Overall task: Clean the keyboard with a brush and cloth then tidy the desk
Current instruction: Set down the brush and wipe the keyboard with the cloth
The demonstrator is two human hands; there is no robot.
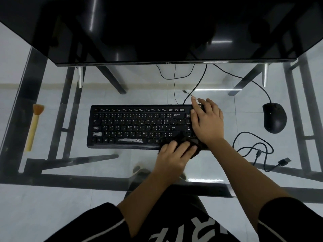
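we note: left hand point(174, 152) flat, pressing cloth point(196, 148) on keyboard point(136, 126) front-right edge; right hand point(207, 123) spread open on numpad end; brush point(34, 126) far left. risk: hard wiping skids keyboard across glass desk point(157, 95)

Single feed on my end: head cam, wide-angle, worn by the person. It faces forward and tilts steeply down onto the glass desk point(122, 95). The keyboard point(139, 126) sits near centre, close, within arm's reach. The left hand point(173, 154) and right hand point(208, 123) come in from the bottom edge. The monitor point(157, 32) fills the top of frame, the wearer's shorts point(174, 224) the bottom. The brush point(34, 127) marks the left margin, the mouse point(274, 117) the right. Straight lines bow near the corners.
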